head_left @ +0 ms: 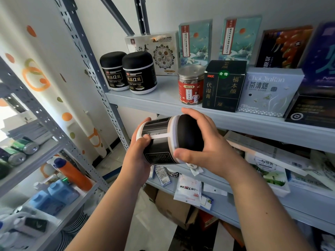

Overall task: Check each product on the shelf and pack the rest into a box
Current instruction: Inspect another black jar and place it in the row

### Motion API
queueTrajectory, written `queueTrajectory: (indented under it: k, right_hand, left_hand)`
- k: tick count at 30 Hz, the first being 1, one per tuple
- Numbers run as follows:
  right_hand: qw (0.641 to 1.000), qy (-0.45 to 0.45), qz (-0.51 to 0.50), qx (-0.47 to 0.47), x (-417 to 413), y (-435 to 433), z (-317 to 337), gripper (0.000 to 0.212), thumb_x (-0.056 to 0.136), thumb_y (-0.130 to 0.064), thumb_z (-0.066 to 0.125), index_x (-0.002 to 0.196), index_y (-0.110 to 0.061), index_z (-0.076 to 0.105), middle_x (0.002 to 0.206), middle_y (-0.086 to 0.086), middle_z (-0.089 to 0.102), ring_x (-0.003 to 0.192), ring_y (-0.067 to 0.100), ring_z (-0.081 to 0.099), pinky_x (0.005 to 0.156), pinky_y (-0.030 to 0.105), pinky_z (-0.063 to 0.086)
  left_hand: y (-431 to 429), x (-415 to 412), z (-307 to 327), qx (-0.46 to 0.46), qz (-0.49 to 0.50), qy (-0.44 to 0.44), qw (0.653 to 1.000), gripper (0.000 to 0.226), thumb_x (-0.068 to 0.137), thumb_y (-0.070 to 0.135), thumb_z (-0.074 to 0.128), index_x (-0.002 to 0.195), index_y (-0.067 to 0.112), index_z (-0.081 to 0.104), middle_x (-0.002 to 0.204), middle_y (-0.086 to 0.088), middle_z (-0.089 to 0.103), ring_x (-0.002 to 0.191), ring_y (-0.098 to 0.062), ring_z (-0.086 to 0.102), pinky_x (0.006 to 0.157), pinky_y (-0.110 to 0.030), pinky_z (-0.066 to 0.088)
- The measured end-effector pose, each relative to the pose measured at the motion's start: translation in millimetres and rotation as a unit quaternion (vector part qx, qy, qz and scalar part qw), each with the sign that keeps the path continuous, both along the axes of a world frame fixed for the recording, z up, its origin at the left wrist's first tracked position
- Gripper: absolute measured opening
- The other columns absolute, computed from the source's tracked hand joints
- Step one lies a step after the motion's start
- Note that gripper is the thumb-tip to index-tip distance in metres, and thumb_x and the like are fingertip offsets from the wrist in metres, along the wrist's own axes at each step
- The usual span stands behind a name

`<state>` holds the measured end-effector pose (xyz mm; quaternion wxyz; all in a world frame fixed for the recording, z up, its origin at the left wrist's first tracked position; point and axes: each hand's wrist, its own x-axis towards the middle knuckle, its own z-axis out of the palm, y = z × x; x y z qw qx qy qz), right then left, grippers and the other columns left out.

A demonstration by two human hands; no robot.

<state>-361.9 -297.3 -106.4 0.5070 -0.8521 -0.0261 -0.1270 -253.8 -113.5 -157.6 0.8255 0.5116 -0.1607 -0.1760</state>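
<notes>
A black jar [168, 139] lies sideways, grasped between the left hand [140, 153] and right hand [206, 142].

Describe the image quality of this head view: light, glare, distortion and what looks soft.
Head view: daylight blows out the far left edge; wide-angle distortion bends the shelf upright and stretches the boxes at right; the held black jar is fairly sharp between left hand and right hand, though its fine print is unreadable; the blue bottles at lower left look soft; mild glare on the red jar's clear lid.
</notes>
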Motion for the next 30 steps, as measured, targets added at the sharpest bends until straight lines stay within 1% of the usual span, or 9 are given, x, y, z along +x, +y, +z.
queueTrajectory:
  k: [4, 9, 12, 14, 16, 19, 24, 28, 30]
  right_hand:
    - [0.999, -0.022, -0.033, 0.027, -1.7, 5.9, -1.7, 0.08, 0.065, -0.055, 0.078, 0.134, -0.065, 0.038, 0.139, -0.025, 0.04, 0.124, 0.002, 0.048, 0.092, 0.024, 0.045]
    - [0.952, -0.088, 0.01, 0.295, -0.9, -4.1, -1.7, 0.061, 0.069, -0.041, 0.076, 0.125, -0.05, 0.055, 0.105, 0.0, 0.062, 0.094, 0.021, 0.066, 0.077, 0.047, 0.06]
    - [0.957, -0.113, -0.023, 0.267, -0.8, -4.5, -0.8, 0.059, 0.072, -0.043, 0.076, 0.126, -0.052, 0.053, 0.099, -0.006, 0.059, 0.089, 0.025, 0.061, 0.081, 0.06, 0.057]
    - [0.964, -0.113, -0.033, 0.238, -1.8, -2.7, -0.4, 0.064, 0.072, -0.047, 0.077, 0.129, -0.053, 0.049, 0.114, 0.001, 0.06, 0.098, 0.033, 0.065, 0.088, 0.064, 0.057]
    - [0.978, -0.1, -0.039, 0.178, -3.6, 0.8, 0.8, 0.072, 0.069, -0.054, 0.078, 0.132, -0.057, 0.044, 0.135, 0.005, 0.052, 0.114, 0.024, 0.064, 0.095, 0.047, 0.059]
    - [0.993, -0.086, -0.067, 0.038, -4.4, 7.0, 3.5, 0.079, 0.067, -0.06, 0.079, 0.135, -0.06, 0.038, 0.139, -0.017, 0.035, 0.122, -0.013, 0.043, 0.09, 0.0, 0.041]
    - [0.993, -0.069, -0.092, 0.034, -3.4, -9.0, -0.1, 0.074, 0.072, -0.054, 0.079, 0.134, -0.059, 0.038, 0.142, -0.014, 0.036, 0.123, -0.005, 0.045, 0.088, 0.012, 0.041]
    - [0.992, -0.069, -0.102, 0.039, -2.4, -13.7, -1.4, 0.073, 0.069, -0.055, 0.075, 0.131, -0.062, 0.039, 0.142, -0.016, 0.037, 0.121, -0.013, 0.041, 0.081, -0.001, 0.037]
    - [0.991, -0.073, -0.097, 0.059, -2.0, -12.8, -0.8, 0.072, 0.066, -0.06, 0.075, 0.129, -0.065, 0.04, 0.142, -0.013, 0.041, 0.122, -0.006, 0.047, 0.083, 0.002, 0.041]
  left_hand:
    - [-2.3, -3.8, 1.0, -0.019, -0.018, 0.031, 0.999, 0.08, 0.065, 0.038, 0.078, 0.141, 0.024, 0.054, 0.13, -0.01, 0.067, 0.114, -0.036, 0.064, 0.087, -0.057, 0.055]
    - [6.0, -3.3, -6.2, -0.095, -0.063, 0.168, 0.979, 0.112, 0.043, 0.052, 0.092, 0.145, 0.027, 0.054, 0.147, -0.016, 0.055, 0.134, -0.049, 0.049, 0.097, -0.069, 0.046]
    - [8.4, -5.8, -7.6, -0.122, -0.081, 0.169, 0.975, 0.119, 0.049, 0.052, 0.089, 0.154, 0.024, 0.042, 0.159, -0.018, 0.041, 0.147, -0.05, 0.032, 0.112, -0.074, 0.026]
    - [7.6, -7.8, -6.3, -0.126, -0.089, 0.146, 0.977, 0.119, 0.058, 0.052, 0.086, 0.159, 0.022, 0.03, 0.165, -0.021, 0.027, 0.149, -0.05, 0.025, 0.115, -0.074, 0.019]
    - [7.1, -9.7, -4.6, -0.115, -0.089, 0.136, 0.98, 0.118, 0.064, 0.052, 0.083, 0.161, 0.018, 0.025, 0.165, -0.026, 0.021, 0.149, -0.052, 0.024, 0.114, -0.072, 0.022]
    - [8.1, -11.6, -0.9, -0.107, -0.082, 0.121, 0.983, 0.118, 0.067, 0.05, 0.084, 0.161, 0.011, 0.023, 0.164, -0.031, 0.018, 0.143, -0.048, 0.033, 0.108, -0.062, 0.04]
    - [13.0, -10.5, -5.2, -0.152, -0.079, 0.14, 0.975, 0.117, 0.068, 0.05, 0.082, 0.161, 0.017, 0.02, 0.156, -0.02, 0.033, 0.145, -0.048, 0.03, 0.113, -0.067, 0.028]
    - [15.0, -8.2, -2.9, -0.173, -0.084, 0.148, 0.97, 0.099, 0.051, 0.048, 0.09, 0.137, 0.029, 0.044, 0.142, -0.012, 0.048, 0.133, -0.041, 0.043, 0.1, -0.058, 0.047]
    - [16.7, -5.4, -3.7, -0.178, -0.081, 0.138, 0.971, 0.1, 0.051, 0.048, 0.09, 0.137, 0.03, 0.044, 0.146, -0.012, 0.044, 0.138, -0.043, 0.038, 0.104, -0.06, 0.04]
